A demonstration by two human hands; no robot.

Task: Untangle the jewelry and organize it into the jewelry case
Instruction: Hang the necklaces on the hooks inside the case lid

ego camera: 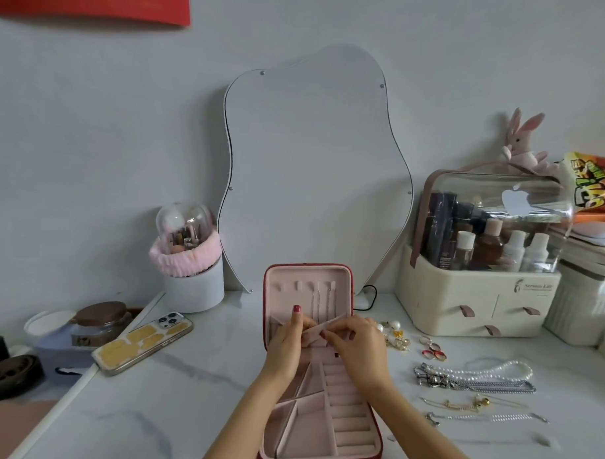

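Observation:
A red jewelry case (350, 457) with pink lining stands open in front of me, its lid (306, 274) upright. Two thin chains (322, 302) hang from the lid's hooks. My left hand (286, 343) and my right hand (358, 347) both pinch the pink pocket flap (320, 328) at the lid's base. The tray's compartments (294, 432) and ring rolls (348, 413) look bare. To the right on the table lie earrings (394, 334), rings (434, 350), a pearl necklace (498, 366), silver chains (471, 383), a gold chain (465, 404) and a thin silver chain (489, 418).
A phone (144, 341) lies left of the case. A wavy mirror (312, 167) leans on the wall behind. A cosmetics organizer (477, 268) stands at the right, a brush holder (191, 264) at the back left, jars (102, 320) at the far left.

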